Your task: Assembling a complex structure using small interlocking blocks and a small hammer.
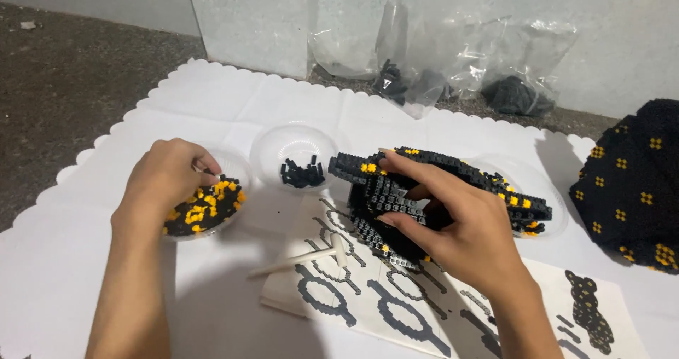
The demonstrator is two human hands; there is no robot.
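So the left hand (170,178) is dipped into a clear plastic bowl (237,168) on the left, fingers curled down into a pile of black and yellow tiny bricks (212,207) — can't really tell if it has pinched one or is just digging, the fingertips are buried. The right hand (453,221) is wrapped around a half-built block model (438,182), black with yellow dots, thumb on the near side and fingers over the top, holding it just above the instruction sheet (396,309).

Between the two hands sits a second clear bowl (293,150) with only a few black pieces (302,173) in it (much emptier than the left one). A third clear bowl (548,189) sits behind the model on the right, mostly hidden by it and the hand.

Near side, a little cream T-shaped tool (304,258) lies across the left edge of the instruction sheet, right between the forearms. The sheet shows printed black block diagrams, partly covered by the right wrist.

Everything sits on a white scalloped mat (233,101) spread over a dark speckled floor (64,69). Far side — a few crumpled clear bags (453,62) against the wall, some with dark pieces inside. At the far right edge there's a big finished chunk (633,182), black with yellow flower-ish dots, well apart from the hands.
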